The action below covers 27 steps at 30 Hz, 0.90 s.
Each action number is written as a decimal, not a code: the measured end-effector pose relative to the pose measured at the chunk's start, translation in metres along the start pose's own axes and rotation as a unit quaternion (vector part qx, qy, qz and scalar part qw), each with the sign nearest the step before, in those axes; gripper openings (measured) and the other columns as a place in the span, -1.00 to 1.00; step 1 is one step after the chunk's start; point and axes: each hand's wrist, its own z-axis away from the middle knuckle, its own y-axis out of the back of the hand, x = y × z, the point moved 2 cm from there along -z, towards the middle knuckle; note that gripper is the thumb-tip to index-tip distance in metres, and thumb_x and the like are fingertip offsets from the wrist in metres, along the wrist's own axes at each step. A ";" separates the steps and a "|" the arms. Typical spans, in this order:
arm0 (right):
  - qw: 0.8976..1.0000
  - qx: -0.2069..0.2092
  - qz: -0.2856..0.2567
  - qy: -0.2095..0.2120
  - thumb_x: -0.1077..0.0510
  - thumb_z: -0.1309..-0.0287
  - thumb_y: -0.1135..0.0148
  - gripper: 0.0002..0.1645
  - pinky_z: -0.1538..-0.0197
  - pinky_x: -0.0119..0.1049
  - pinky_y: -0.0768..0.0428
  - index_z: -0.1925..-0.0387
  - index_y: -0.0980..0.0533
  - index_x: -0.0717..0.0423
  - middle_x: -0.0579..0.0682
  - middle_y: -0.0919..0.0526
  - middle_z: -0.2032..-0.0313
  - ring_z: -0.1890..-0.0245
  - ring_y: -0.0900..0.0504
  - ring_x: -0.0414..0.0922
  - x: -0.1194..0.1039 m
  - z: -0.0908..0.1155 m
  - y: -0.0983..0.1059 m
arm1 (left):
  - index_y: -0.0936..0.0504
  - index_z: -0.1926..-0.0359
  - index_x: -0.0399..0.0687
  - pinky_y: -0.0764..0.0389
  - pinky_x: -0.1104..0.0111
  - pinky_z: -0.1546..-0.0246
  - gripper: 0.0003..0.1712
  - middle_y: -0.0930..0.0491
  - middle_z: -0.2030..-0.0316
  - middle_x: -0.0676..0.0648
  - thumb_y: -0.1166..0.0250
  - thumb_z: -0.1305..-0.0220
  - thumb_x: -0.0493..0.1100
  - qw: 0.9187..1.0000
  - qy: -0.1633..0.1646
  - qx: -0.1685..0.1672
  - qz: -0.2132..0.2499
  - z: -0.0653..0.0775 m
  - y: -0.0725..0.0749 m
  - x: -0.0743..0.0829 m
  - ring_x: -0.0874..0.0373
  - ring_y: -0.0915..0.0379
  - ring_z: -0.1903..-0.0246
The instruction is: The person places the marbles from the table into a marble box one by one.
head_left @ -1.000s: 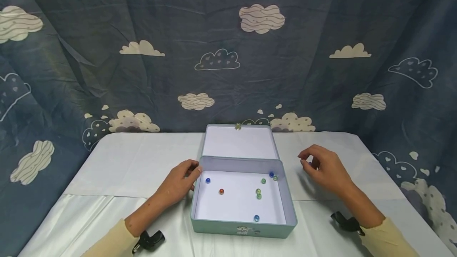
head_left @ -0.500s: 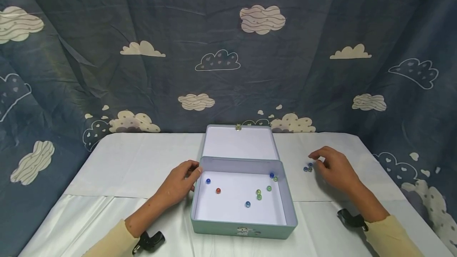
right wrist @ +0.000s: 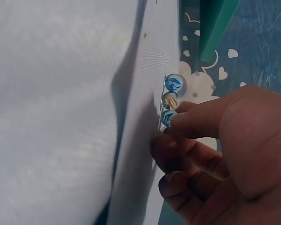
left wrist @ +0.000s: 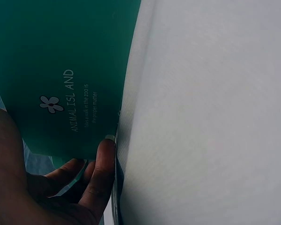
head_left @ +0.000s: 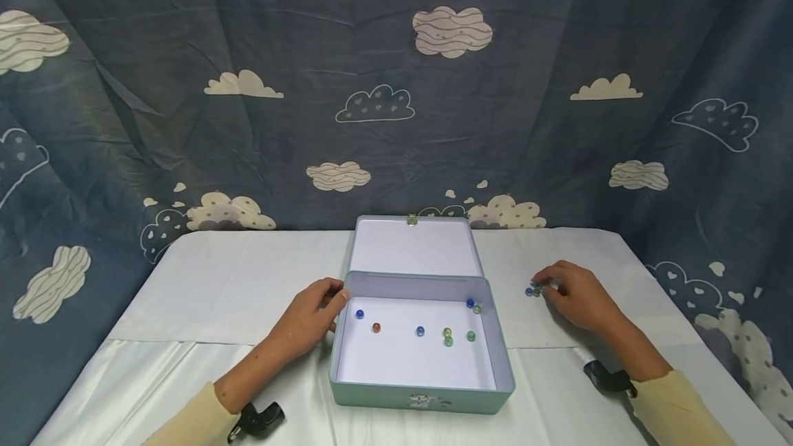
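Observation:
A pale green tin box [head_left: 427, 398] stands with its lid [head_left: 416, 245] folded back. Around its back left corner, my left hand [head_left: 311, 315] grips the side, thumb at the rim; printed lettering shows on that wall in the left wrist view. Loose inside lie several glass marbles, among them a red one [head_left: 376, 327], a blue one [head_left: 420, 331] and a green one [head_left: 471, 336]. To the right of the box, my right hand [head_left: 576, 298] has thumb and index fingertips at a blue-swirled marble [right wrist: 168, 117]. A yellow-swirled marble [right wrist: 170, 100] and another blue-swirled marble [right wrist: 173, 82] sit beside it.
White cloth [head_left: 248, 274] covers the table. Behind it and at both sides hangs a dark blue curtain [head_left: 279, 136] with printed clouds. A black wrist strap device [head_left: 259, 422] is on the left forearm, a similar device [head_left: 607, 377] on the right.
My right hand drew back to the right, uncovering the three marbles, then came forward to them again. Inside the box, a blue marble rolled back and left, a green one forward, the red one left.

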 end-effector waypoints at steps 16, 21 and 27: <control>0.999 0.027 -0.006 -0.043 0.35 -0.28 -0.33 -0.81 0.33 -0.21 -0.51 0.09 -0.70 0.18 0.08 -0.67 0.19 0.33 -0.50 -0.05 -0.004 0.003 0.001 | -0.58 -0.30 -0.21 -0.65 0.33 0.34 -0.45 -0.68 0.00 -0.11 -0.17 -0.62 0.13 1.000 0.002 0.000 -0.004 0.002 0.000 -0.002 0.24 -0.62 0.37; 0.998 0.053 -0.012 -0.017 0.28 -0.28 -0.44 -0.81 0.45 -0.30 -0.46 0.08 -0.71 0.14 -0.01 -0.65 0.27 0.42 -0.47 -0.10 -0.026 0.004 0.014 | -0.57 -0.31 -0.22 -0.67 0.33 0.34 -0.45 -0.68 -0.01 -0.13 -0.17 -0.62 0.12 1.000 0.000 -0.003 0.003 0.001 -0.001 -0.002 0.23 -0.63 0.33; 0.992 0.105 -0.023 0.069 0.31 -0.18 -0.54 -0.78 0.46 -0.36 -0.47 0.17 -0.73 0.02 -0.15 -0.65 0.33 0.48 -0.46 -0.19 -0.066 0.011 0.028 | -0.56 -0.33 -0.23 -0.67 0.33 0.34 -0.43 -0.67 -0.01 -0.13 -0.15 -0.63 0.13 1.000 -0.003 -0.002 -0.005 0.000 0.000 -0.001 0.23 -0.62 0.33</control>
